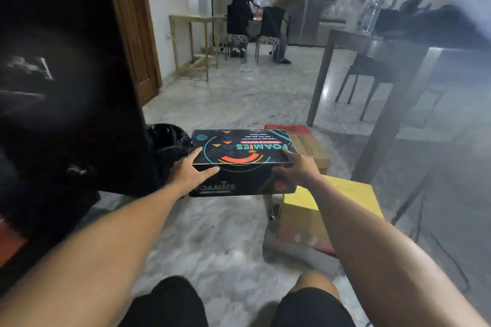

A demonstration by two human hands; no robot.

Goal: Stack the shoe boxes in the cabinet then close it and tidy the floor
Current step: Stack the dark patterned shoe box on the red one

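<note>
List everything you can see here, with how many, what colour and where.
Foamies shoe box: one, black with teal and orange print, held above the floor, centre.
Yellow box: one, on the floor, right of the held box.
Brown box with red lid: one, on the floor behind the held box.
Black plastic bag: one, on the floor beside the cabinet.
Cabinet: one, dark, left.
Table: one, dark, right.
Clear bottle: one, on the table.
Hands: left hand and right hand grip the shoe box's near corners.
</note>
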